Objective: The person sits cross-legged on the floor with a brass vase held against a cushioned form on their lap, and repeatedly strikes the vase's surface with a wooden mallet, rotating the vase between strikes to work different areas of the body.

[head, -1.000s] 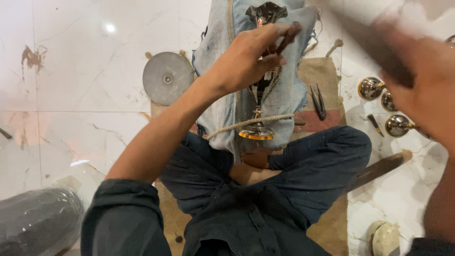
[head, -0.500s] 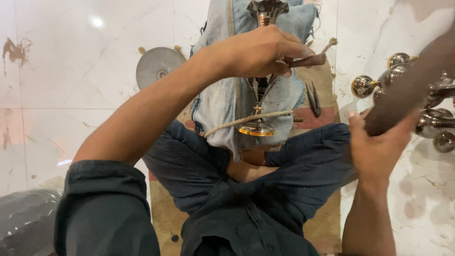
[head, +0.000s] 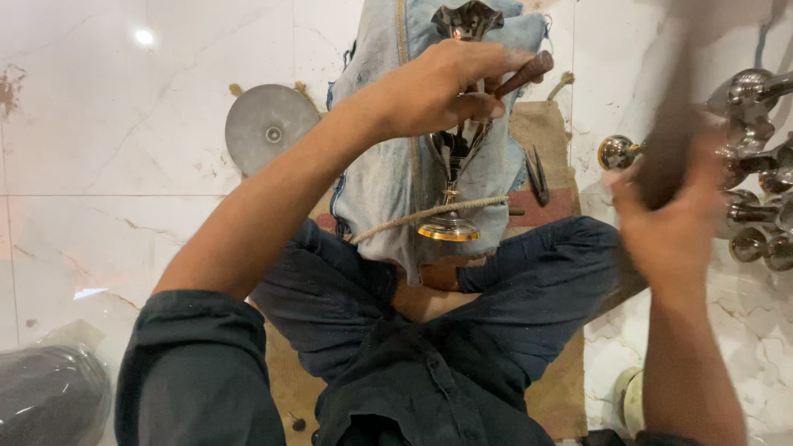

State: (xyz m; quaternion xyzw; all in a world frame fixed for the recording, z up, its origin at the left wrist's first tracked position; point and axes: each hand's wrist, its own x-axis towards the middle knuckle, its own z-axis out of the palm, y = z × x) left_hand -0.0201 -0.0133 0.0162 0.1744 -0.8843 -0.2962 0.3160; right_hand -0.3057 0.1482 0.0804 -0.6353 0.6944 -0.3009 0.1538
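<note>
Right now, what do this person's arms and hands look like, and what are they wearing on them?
Both hands are bare: no gloves, rings or watch show on the left hand or the blurred right hand. The forearms are uncovered too. A dark blue-grey sleeve, pushed up above the elbow, covers the left upper arm. The right arm's sleeve is out of view.

We look straight down from our head-worn camera, close over our crossed legs (head: pixel 462 314) on the marble floor (head: pixel 124 165), the single view facing forward across the lap.
</note>
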